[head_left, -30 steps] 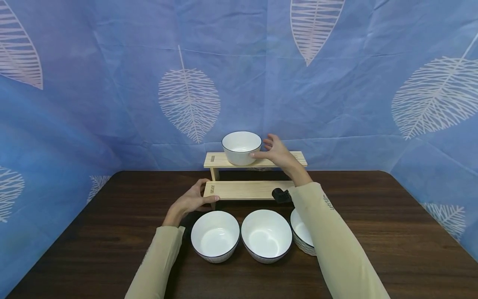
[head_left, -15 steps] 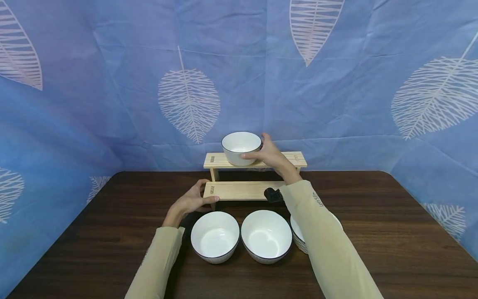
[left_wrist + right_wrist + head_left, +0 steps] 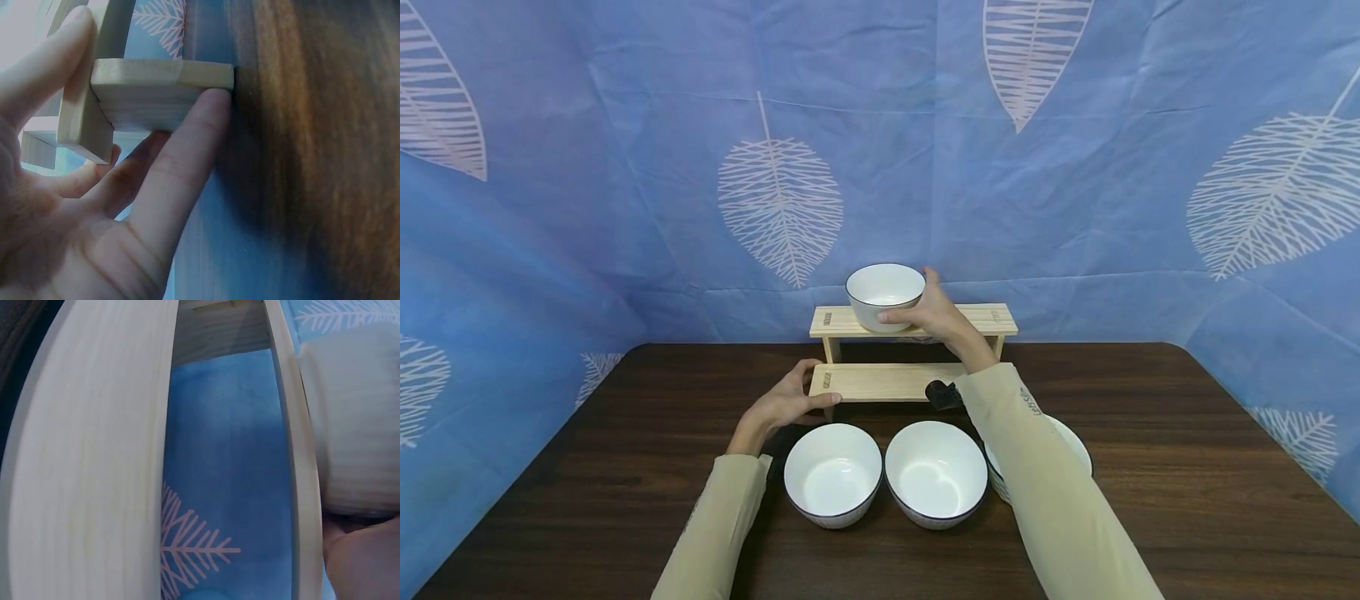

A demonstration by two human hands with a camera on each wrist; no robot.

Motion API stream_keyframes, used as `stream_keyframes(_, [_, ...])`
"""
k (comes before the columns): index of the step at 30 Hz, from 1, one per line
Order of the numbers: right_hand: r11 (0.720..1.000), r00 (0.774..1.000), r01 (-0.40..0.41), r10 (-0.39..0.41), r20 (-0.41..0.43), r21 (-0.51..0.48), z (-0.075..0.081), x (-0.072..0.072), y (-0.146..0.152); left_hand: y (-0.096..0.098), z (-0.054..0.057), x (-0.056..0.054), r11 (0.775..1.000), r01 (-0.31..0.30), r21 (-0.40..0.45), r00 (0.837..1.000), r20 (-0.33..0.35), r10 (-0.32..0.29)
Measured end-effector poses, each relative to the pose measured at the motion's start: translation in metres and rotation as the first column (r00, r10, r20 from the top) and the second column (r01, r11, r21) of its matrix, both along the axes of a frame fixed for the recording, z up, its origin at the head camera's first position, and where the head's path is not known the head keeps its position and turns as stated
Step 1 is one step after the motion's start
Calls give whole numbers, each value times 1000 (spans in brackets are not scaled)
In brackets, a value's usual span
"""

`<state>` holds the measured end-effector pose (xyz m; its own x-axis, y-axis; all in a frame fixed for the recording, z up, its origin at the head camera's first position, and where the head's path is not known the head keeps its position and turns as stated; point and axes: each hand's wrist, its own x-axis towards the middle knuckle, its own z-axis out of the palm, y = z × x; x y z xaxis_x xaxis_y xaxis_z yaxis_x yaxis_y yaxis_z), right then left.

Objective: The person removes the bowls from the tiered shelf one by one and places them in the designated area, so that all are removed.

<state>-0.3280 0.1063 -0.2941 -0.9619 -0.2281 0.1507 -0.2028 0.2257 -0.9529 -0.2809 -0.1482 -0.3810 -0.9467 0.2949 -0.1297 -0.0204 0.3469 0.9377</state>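
A two-tier wooden stand (image 3: 887, 383) stands at the back of the table. On its upper tier sits a white bowl (image 3: 880, 287) with a dark rim, upright. My right hand (image 3: 936, 312) grips that bowl from its right side, thumb in front; the far fingers are mostly hidden behind it. In the right wrist view the bowl (image 3: 356, 425) appears at the right, next to the upper board's edge. My left hand (image 3: 786, 398) holds the stand's lower left end. The left wrist view shows the thumb over the board (image 3: 87, 112) and fingers against the leg (image 3: 156, 94).
Two white bowls, one on the left (image 3: 832, 471) and one in the middle (image 3: 936, 471), stand in front of the stand. Another bowl (image 3: 1071, 446) to their right is partly hidden by my right sleeve. A blue leaf-patterned cloth (image 3: 662, 208) hangs behind the table.
My right hand has moved left and closed its fingers and thumb round the bowl on the upper tier. The bowl, the stand and my left hand stay where they were.
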Motion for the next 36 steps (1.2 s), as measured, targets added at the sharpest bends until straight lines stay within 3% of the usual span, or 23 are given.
stream_keyframes(9, [998,999,47,-47,4,-31,-4,-3,-5,-1,0,0,1000,3,-4,1000,-2,-3])
stream_keyframes(16, [998,995,1,-7,-98,-61,-7,-2,-1,1,-2,-1,1000,10,11,1000,-3,-10])
stream_keyframes(24, [1000,998,3,-5,-63,-16,-2,4,10,-1,-3,-1,1000,1,11,1000,0,-1])
stream_keyframes(30, [999,994,-10,5,-105,-47,7,6,20,-1,-2,-1,1000,3,12,1000,-4,-3])
stream_keyframes(36, [999,992,33,-35,-121,-22,16,10,34,-2,-1,-2,1000,3,12,1000,-1,-3])
